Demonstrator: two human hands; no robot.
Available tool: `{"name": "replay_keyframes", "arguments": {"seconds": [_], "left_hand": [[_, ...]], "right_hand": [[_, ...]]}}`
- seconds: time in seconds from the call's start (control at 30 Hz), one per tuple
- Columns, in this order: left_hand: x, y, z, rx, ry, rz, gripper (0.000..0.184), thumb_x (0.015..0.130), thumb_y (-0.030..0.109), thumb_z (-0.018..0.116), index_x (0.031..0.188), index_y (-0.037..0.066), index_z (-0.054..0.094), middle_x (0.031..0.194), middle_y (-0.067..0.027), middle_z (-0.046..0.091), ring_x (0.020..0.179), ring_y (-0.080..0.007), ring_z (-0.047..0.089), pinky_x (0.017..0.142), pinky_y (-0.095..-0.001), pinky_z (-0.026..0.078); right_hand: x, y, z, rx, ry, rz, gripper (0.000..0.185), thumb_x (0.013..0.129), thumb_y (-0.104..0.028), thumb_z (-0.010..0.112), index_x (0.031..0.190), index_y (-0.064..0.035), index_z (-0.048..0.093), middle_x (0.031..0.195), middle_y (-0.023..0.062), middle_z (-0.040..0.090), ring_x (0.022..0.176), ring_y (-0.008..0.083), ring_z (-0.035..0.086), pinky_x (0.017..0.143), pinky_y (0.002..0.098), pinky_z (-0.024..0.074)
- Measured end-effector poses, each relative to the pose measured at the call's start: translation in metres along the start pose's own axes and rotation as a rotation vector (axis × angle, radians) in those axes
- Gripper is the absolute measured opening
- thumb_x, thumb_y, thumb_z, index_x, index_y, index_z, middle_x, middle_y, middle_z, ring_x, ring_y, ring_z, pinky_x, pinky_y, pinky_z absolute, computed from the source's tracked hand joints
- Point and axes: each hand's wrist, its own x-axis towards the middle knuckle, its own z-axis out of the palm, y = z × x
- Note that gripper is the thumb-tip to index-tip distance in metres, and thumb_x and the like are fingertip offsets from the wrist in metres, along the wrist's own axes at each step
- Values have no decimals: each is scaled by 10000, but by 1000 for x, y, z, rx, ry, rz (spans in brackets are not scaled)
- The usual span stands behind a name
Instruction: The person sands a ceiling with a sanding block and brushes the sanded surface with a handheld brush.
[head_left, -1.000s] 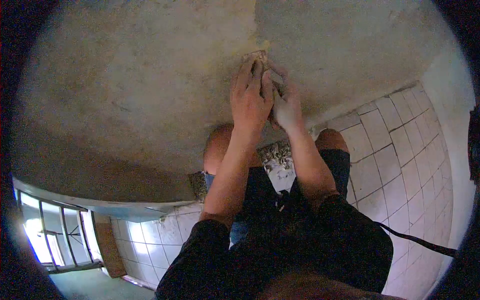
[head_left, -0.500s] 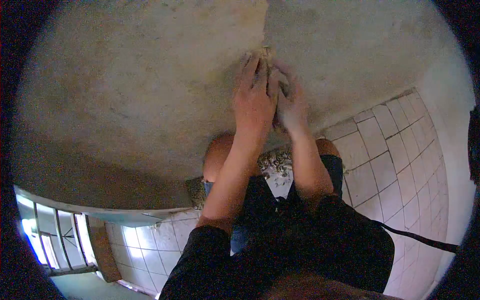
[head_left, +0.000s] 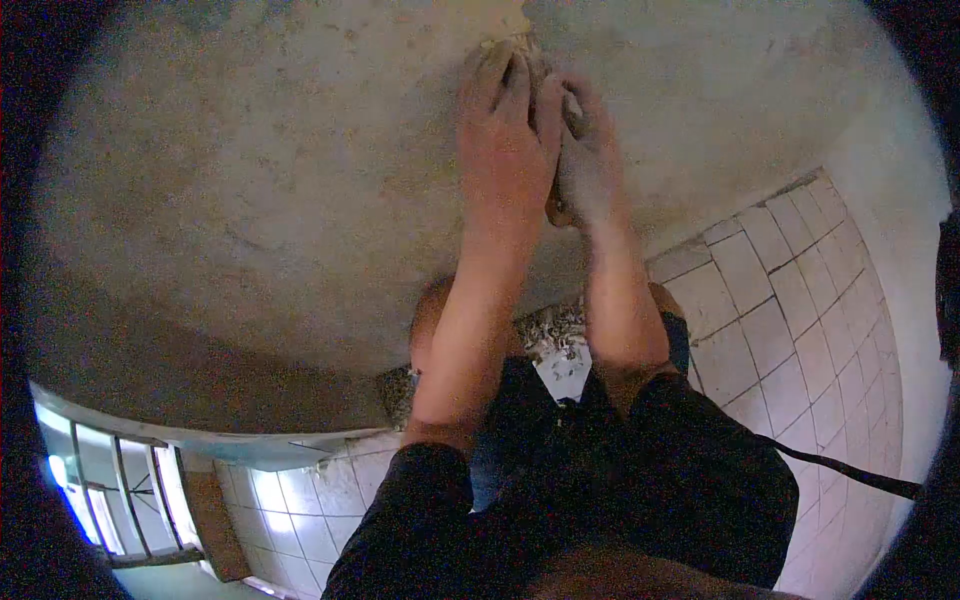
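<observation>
Both hands are pressed together high on a rough, stained wall [head_left: 300,170]. My left hand [head_left: 500,130] lies with its fingers pressing over the upper part of a narrow, scraper-like tool [head_left: 560,212]. My right hand [head_left: 588,150] is wrapped round the same tool from the right side. Only the brownish lower end of its handle shows below the palms; its working edge is hidden behind the fingers. Crumbly pale material [head_left: 520,42] shows at the fingertips, where a lighter patch of wall meets a greyer one.
Flakes and debris [head_left: 555,330] lie on the floor between my knees, at the wall's foot. Tiled floor [head_left: 765,290] extends on the right, with more tiles [head_left: 300,500] at lower left. A barred window [head_left: 120,490] is at far left. A black strap [head_left: 840,468] runs right.
Both hands have slid upward along the wall together with the tool, and my arms are stretched further out. The grip looks the same.
</observation>
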Motion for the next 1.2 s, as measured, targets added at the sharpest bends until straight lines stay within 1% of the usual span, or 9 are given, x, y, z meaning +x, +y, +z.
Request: {"name": "replay_keyframes", "arguments": {"seconds": [0.1, 0.17, 0.2, 0.27, 0.37, 0.53, 0.67, 0.73, 1.2], "left_hand": [[9, 15, -27, -23, -61, -72, 369, 912, 239, 627, 1099, -78, 657, 1238, -224, 597, 1153, -421, 553, 995, -470, 454], [-1, 23, -42, -53, -139, -164, 364, 915, 241, 616, 1085, -78, 661, 1225, -226, 603, 1152, -421, 552, 988, -474, 457], [-9, 25, -44, -54, -261, -262, 371, 919, 242, 598, 1109, -73, 650, 1245, -229, 588, 1170, -420, 541, 987, -477, 458], [-21, 26, -41, -57, -386, -371, 379, 924, 243, 580, 1133, -67, 639, 1265, -232, 574, 1187, -419, 530, 987, -479, 460], [-40, 30, -33, 27, -474, -368, 433, 930, 245, 549, 1220, -74, 585, 1333, -268, 508, 1228, -434, 497, 996, -485, 459], [-55, 34, -16, 167, -314, -137, 547, 879, 214, 571, 1277, -153, 502, 1386, -321, 434, 1316, -477, 402, 1076, -490, 388], [-62, 36, -10, 169, -360, -141, 579, 859, 220, 585, 1280, -166, 492, 1406, -317, 420, 1334, -478, 377, 1103, -490, 352], [-67, 35, -9, 206, -452, -174, 618, 882, 260, 578, 1352, -120, 447, 1471, -320, 353, 1406, -470, 277, 1151, -482, 297], [-59, 30, 4, 114, -306, -137, 739, 879, 403, 597, 1354, -139, 438, 1485, -296, 347, 1416, -432, 283, 1139, -534, 271]], "right_hand": [[-13, -19, 0, -67, -33, 126, 376, 1016, -238, 505, 1355, -84, 449, 1018, 125, 683, 731, 170, 631, 551, 295, 497], [-25, -1, -1, -144, -99, 174, 439, 950, -180, 588, 1367, -99, 475, 1121, 142, 656, 861, 253, 651, 737, 371, 538], [-29, 12, 2, -147, -99, 174, 439, 950, -180, 588, 1367, -99, 475, 1121, 142, 656, 861, 253, 651, 737, 371, 538], [-37, 45, 10, 807, 151, 512, 423, 1001, -226, 502, 1385, -63, 437, 1283, 146, 588, 1088, 220, 593, 886, 344, 509], [-53, 76, 16, 850, 25, 271, 399, 968, -252, 531, 1327, -80, 494, 1230, 197, 611, 1095, 288, 601, 953, 378, 474], [-41, 83, 9, 653, 4, 200, 397, 970, -254, 527, 1325, -79, 495, 1231, 197, 611, 1098, 289, 599, 956, 378, 471], [-44, 82, 6, 599, 6, 186, 396, 971, -255, 523, 1324, -79, 497, 1231, 197, 611, 1101, 289, 598, 959, 378, 470], [-43, 83, 5, 579, 7, 177, 395, 971, -256, 522, 1323, -78, 498, 1232, 196, 611, 1102, 290, 597, 960, 379, 469], [-26, 63, -2, 320, 15, 93, 391, 976, -261, 510, 1320, -76, 503, 1233, 195, 611, 1111, 291, 592, 969, 379, 462]]}}
